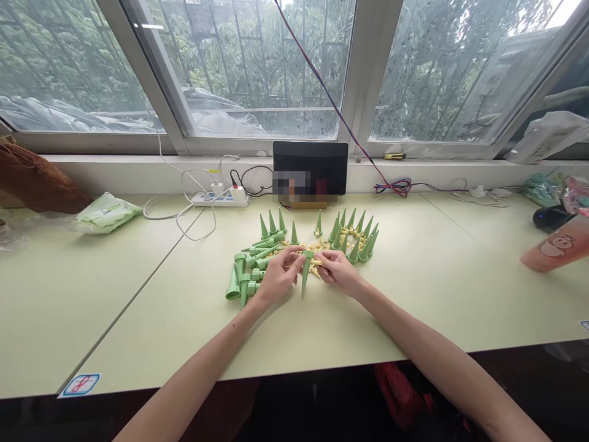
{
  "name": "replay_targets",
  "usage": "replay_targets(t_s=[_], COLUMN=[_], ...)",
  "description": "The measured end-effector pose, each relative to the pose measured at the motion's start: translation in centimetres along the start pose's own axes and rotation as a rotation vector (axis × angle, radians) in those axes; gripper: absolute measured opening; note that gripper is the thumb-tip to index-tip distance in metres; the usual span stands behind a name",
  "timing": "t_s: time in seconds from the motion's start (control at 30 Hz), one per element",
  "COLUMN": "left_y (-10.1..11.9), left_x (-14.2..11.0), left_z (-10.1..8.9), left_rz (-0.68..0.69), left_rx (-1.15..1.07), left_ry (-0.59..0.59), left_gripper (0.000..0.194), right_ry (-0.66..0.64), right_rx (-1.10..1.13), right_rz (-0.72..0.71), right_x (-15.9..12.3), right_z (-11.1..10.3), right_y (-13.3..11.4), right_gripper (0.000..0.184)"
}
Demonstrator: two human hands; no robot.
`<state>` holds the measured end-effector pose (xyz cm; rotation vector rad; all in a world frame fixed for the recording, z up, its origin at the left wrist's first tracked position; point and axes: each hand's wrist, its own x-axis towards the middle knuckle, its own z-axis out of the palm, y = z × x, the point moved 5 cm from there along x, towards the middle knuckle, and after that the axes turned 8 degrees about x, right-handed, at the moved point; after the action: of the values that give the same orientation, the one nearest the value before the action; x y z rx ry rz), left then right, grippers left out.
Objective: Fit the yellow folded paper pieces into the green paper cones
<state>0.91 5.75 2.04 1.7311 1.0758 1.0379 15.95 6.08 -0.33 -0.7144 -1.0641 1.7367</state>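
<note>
- Left hand (pixel 281 274): pinched green plastic cone-shaped spike (pixel 306 275), tip down, at its fingertips.
- Right hand (pixel 338 269): gripped small yellow plastic piece (pixel 317 263), beside spike.

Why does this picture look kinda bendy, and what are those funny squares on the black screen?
Head view: the wide lens probably stretches things near the edges, like the pink cup; blocky squares hide the lower part of the black screen; daylight shows through the windows, nearly white at top right; the heaped yellow pieces are too small to make out clearly.
</note>
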Motion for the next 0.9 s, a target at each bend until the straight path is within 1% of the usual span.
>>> replay_targets(t_s=[0.17, 0.27, 0.33, 0.4, 0.47, 0.53, 0.6, 0.73, 0.9], left_y=[0.1, 0.1, 0.0, -0.2, -0.2, -0.1, 0.2, 0.6, 0.7], left_x=[0.2, 0.2, 0.1, 0.0, -0.1, -0.2, -0.3, -0.6, -0.7], left_z=[-0.1, -0.4, -0.5, -0.4, -0.1, 0.3, 0.5, 0.7, 0.6], left_rz=[-0.063, -0.122, -0.188, -0.265, -0.318, -0.322, -0.289, -0.236, -0.229], left_rx=[-0.097, -0.107, -0.11, -0.115, -0.089, -0.035, 0.006, 0.013, -0.008], left_ry=[0.02, 0.027, 0.025, -0.005, -0.066, -0.127, -0.161, -0.178, -0.181], left_gripper=[0.043, 0.043, 0.047, 0.052, 0.059, 0.065, 0.067, 0.067, 0.063], right_ry=[-0.026, -0.058, -0.088, -0.12, -0.139, -0.139, -0.128, -0.113, -0.103], right_rx=[-0.043, -0.12, -0.19, -0.26, -0.304, -0.324, -0.33, -0.313, -0.32], right_rz=[-0.027, -0.058, -0.09, -0.119, -0.13, -0.128, -0.127, -0.126, -0.142], right_x=[-0.1, -0.2, -0.4, -0.6, -0.8, -0.9, -0.9, -0.9, -0.9], right_z=[0.5, 0.6, 0.8, 1.2, 1.5, 1.7, 1.8, 1.7, 1.6], right_y=[-0.4, -0.5, -0.7, -0.8, -0.9, -1.0, -1.1, -1.3, -1.4], right_gripper=[0.048, 0.049, 0.048, 0.046, 0.045, 0.045, 0.045, 0.045, 0.046])
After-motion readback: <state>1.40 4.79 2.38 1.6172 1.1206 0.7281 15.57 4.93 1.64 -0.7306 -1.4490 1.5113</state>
